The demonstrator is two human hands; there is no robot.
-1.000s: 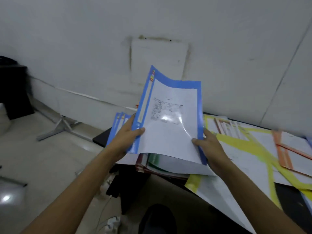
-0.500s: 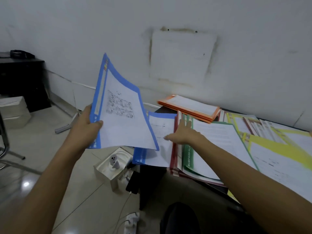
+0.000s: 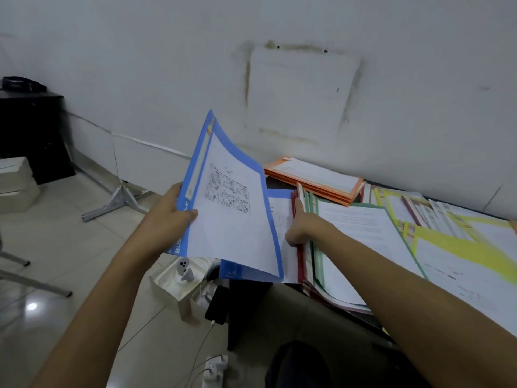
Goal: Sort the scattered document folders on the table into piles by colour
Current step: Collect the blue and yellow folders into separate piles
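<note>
since half a second ago the blue folder (image 3: 232,208) has swung right, so its lower corner now hangs over the blue pile (image 3: 246,273) at the left end of the bench (image 3: 275,182). the left hand (image 3: 165,217) has come in with it. its grip is closed on the folder's left border, thumb on the front and fingers behind, and the folder is tilted up with a printed sheet showing through the clear cover.

the right hand (image 3: 302,228) has left the top of the blue pile and now sits at the left edge of the red folders (image 3: 300,261). its fingers are curled and the thumb stands up along that edge. i cannot tell whether this grip actually holds the red folders or only presses against them.

just right of the red ones lies a green folder (image 3: 317,264), stacked with them. an orange pile (image 3: 313,177) sits behind, near the wall. yellow folders (image 3: 461,242) are spread loosely over the right part of the bench.

on the floor below the blue pile stands a white box (image 3: 167,287).
</note>
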